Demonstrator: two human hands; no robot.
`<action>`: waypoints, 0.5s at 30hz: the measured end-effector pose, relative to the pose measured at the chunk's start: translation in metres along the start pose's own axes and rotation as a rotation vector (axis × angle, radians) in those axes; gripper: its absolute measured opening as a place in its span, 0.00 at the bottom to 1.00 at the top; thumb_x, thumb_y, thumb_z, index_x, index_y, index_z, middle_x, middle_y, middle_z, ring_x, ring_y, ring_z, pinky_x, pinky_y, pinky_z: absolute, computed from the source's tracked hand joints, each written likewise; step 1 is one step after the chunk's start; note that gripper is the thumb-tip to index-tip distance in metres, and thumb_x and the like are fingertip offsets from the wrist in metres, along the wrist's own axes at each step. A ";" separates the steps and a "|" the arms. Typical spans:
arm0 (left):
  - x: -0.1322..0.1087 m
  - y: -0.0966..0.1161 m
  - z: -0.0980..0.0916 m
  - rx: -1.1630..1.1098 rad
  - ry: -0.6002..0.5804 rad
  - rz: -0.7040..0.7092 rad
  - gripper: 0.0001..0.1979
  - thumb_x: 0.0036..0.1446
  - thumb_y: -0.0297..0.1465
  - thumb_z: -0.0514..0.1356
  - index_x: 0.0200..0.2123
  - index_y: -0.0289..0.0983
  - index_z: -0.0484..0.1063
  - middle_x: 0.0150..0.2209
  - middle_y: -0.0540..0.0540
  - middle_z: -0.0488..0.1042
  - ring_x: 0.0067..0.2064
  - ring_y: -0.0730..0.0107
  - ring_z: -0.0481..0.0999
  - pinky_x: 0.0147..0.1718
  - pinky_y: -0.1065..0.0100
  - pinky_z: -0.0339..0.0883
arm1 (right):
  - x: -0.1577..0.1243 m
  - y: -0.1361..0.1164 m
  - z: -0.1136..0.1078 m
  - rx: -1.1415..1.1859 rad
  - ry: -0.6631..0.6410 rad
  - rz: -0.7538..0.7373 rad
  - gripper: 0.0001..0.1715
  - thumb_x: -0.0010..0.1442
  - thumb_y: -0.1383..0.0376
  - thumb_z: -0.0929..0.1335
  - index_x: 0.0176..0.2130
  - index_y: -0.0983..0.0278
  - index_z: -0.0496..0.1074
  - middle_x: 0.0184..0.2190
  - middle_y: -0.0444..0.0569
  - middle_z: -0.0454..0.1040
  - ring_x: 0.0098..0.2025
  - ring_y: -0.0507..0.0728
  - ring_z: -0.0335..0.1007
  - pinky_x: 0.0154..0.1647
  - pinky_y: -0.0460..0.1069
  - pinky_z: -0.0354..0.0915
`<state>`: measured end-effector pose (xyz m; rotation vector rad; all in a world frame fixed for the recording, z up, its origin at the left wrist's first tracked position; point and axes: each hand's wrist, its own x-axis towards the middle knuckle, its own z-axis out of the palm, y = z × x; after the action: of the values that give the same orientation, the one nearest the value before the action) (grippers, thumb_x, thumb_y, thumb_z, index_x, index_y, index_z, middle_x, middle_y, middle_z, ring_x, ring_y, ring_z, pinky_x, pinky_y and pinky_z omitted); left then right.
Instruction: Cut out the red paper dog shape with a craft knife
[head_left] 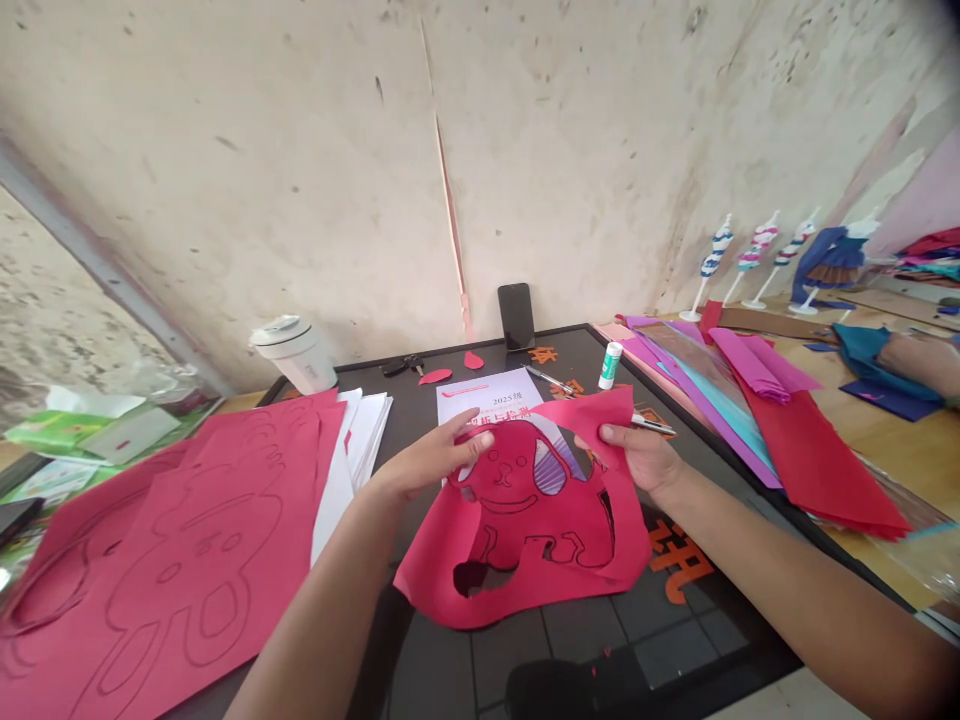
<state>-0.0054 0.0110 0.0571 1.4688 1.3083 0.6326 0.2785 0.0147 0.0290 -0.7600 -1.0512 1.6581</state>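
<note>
A red sheet [517,540] bears a dog-like animal drawn in black lines, with several parts around the outline cut away. My left hand [442,455] pinches its upper left edge near the animal's head, thumb on top. At the upper right corner, my right hand [641,455] grips the sheet between thumb and fingers. Through the openings a white booklet [487,390] and the dark board beneath show. Between the two hands the sheet is raised and slightly curled.
Red sheets with drawn animals [202,560] and white papers [360,430] lie left. A white cup [296,355], phone [516,316], keys [405,365] and glue stick [610,366] stand or lie behind. Colored sheets [817,450] and small dress forms [757,250] are right.
</note>
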 end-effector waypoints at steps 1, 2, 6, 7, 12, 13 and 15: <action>0.000 0.000 0.000 -0.104 -0.010 -0.026 0.43 0.53 0.55 0.62 0.65 0.39 0.59 0.64 0.35 0.64 0.56 0.53 0.73 0.46 0.61 0.72 | -0.001 0.000 0.000 0.000 -0.016 0.002 0.22 0.37 0.56 0.80 0.31 0.60 0.76 0.27 0.47 0.81 0.32 0.62 0.79 0.39 0.56 0.75; 0.000 0.000 0.001 -0.209 -0.021 -0.058 0.41 0.54 0.57 0.60 0.63 0.39 0.61 0.61 0.35 0.67 0.50 0.55 0.77 0.38 0.63 0.73 | -0.001 0.000 0.001 0.000 -0.025 0.000 0.22 0.36 0.55 0.80 0.31 0.60 0.76 0.27 0.47 0.81 0.33 0.63 0.79 0.40 0.56 0.75; -0.001 0.005 0.003 -0.506 -0.062 -0.121 0.32 0.50 0.47 0.69 0.54 0.36 0.69 0.48 0.38 0.77 0.30 0.70 0.77 0.26 0.70 0.70 | 0.000 0.001 0.003 0.008 -0.006 0.018 0.21 0.36 0.55 0.80 0.30 0.60 0.77 0.29 0.48 0.81 0.33 0.63 0.79 0.39 0.57 0.75; -0.001 0.006 0.004 -0.542 -0.049 -0.102 0.31 0.48 0.42 0.72 0.53 0.36 0.69 0.45 0.40 0.78 0.31 0.71 0.78 0.29 0.70 0.71 | 0.000 0.001 0.003 0.006 0.002 0.030 0.21 0.37 0.55 0.80 0.30 0.60 0.77 0.28 0.48 0.81 0.32 0.63 0.79 0.38 0.57 0.75; -0.004 0.019 -0.005 -0.622 0.374 0.183 0.39 0.34 0.31 0.76 0.52 0.35 0.67 0.39 0.45 0.79 0.37 0.67 0.79 0.41 0.66 0.73 | 0.007 0.003 -0.002 -0.025 0.079 0.007 0.19 0.40 0.56 0.79 0.32 0.60 0.76 0.28 0.48 0.80 0.36 0.65 0.79 0.40 0.59 0.74; -0.008 0.023 -0.009 -0.608 0.459 0.260 0.39 0.34 0.32 0.76 0.52 0.34 0.68 0.39 0.45 0.79 0.38 0.66 0.79 0.41 0.66 0.73 | 0.008 0.004 -0.005 -0.033 0.105 -0.012 0.19 0.41 0.56 0.79 0.32 0.60 0.76 0.28 0.48 0.80 0.36 0.65 0.78 0.41 0.59 0.73; -0.022 0.034 -0.019 -0.525 0.487 0.355 0.36 0.35 0.33 0.76 0.51 0.35 0.70 0.37 0.45 0.79 0.37 0.65 0.79 0.40 0.65 0.74 | 0.010 0.004 -0.012 -0.069 0.134 -0.029 0.19 0.40 0.55 0.79 0.30 0.60 0.75 0.25 0.47 0.79 0.33 0.63 0.77 0.39 0.58 0.72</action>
<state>-0.0143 0.0010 0.1001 1.1431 1.1102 1.5175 0.2841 0.0271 0.0202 -0.8845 -1.0243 1.5307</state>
